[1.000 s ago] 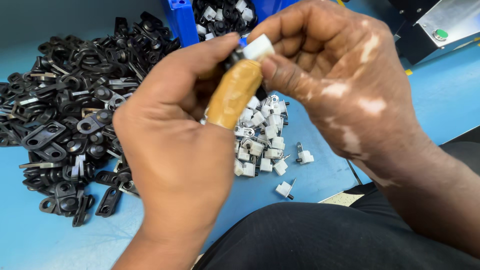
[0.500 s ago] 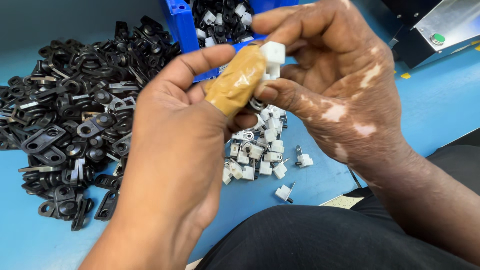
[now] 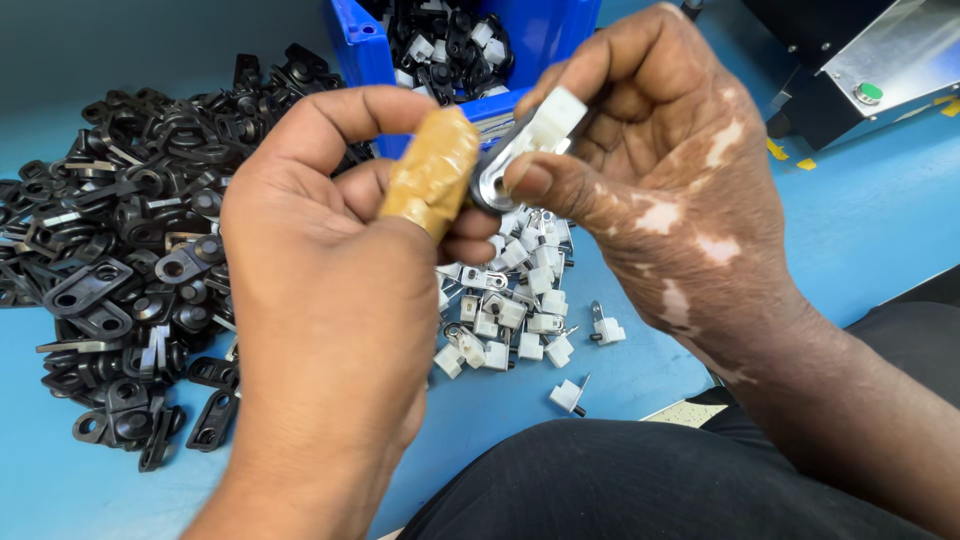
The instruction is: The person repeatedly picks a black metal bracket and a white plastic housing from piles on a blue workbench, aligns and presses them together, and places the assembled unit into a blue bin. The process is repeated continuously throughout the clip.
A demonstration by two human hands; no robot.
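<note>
My left hand (image 3: pixel 330 290) is raised over the blue table, its thumb wrapped in tan tape (image 3: pixel 432 172), and pinches the round metal end of a small part (image 3: pixel 492 182). My right hand (image 3: pixel 660 190) grips the same part by its white plastic block (image 3: pixel 552 118) between thumb and fingers. The part sits tilted between both hands. Below them lies a small heap of similar white pieces with metal lugs (image 3: pixel 515 310).
A large pile of black plastic pieces (image 3: pixel 120 260) covers the table on the left. A blue bin (image 3: pixel 372 50) with assembled black and white parts stands at the back. A metal machine with a green button (image 3: pixel 868 92) is at the far right.
Both hands have shifted a little and the white part has turned, so its round metal end now shows next to the taped thumb.
</note>
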